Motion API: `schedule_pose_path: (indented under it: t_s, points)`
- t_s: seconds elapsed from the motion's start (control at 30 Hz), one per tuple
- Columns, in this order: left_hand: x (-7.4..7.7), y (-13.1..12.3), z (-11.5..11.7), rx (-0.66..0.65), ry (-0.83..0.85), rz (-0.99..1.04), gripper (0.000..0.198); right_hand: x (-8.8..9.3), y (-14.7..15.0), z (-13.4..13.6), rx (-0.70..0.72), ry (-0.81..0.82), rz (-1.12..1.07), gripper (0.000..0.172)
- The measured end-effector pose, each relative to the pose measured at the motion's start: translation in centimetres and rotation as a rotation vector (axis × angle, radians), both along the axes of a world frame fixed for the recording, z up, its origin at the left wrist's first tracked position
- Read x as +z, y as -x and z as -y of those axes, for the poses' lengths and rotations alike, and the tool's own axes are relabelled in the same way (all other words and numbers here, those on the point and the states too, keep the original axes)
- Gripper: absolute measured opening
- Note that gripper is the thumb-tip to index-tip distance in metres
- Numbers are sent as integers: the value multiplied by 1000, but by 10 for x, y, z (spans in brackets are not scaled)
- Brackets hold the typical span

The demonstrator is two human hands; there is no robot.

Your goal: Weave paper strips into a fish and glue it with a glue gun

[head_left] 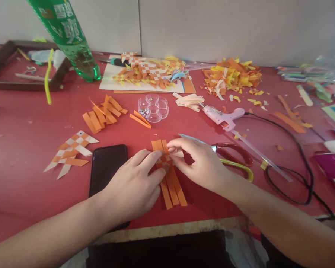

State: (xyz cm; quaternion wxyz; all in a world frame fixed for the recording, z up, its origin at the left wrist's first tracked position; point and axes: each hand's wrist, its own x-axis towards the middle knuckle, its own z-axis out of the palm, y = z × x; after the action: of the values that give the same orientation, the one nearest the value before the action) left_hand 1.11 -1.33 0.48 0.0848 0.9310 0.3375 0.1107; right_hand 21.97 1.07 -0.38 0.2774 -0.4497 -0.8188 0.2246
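Several orange paper strips (171, 186) lie side by side near the table's front, with pale strips woven across their upper part. My left hand (139, 178) presses its fingertips on the left side of this weave and partly covers it. At the right side, my right hand (197, 160) pinches a pale paper strip (179, 154) between thumb and forefinger. A black phone (107, 165) lies under and beside my left forearm. Scissors (234, 152) with red and yellow handles lie just beyond my right hand. Further left rests a woven orange-and-white paper fish (72, 150).
Loose orange strips (103, 113) and a clear flower-shaped box (153, 108) lie behind my hands. A pink glue gun (223, 117) with a black cord (298, 141) is at the right. A green bottle (69, 41), woven pieces (153, 70) and paper scraps (231, 76) stand along the back.
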Motion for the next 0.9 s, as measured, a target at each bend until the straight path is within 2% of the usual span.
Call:
schedule_pose_path:
  t_s: [0.23, 0.53, 0.9]
  points:
    - [0, 0, -1, 6, -1, 5, 31, -1, -3, 1, 32, 11, 101, 26]
    - [-1, 1, 0, -30, -15, 18, 30, -1, -3, 1, 32, 8, 66, 32]
    - [-3, 3, -2, -46, 16, 42, 34, 0, 1, 3, -24, 28, 69, 25]
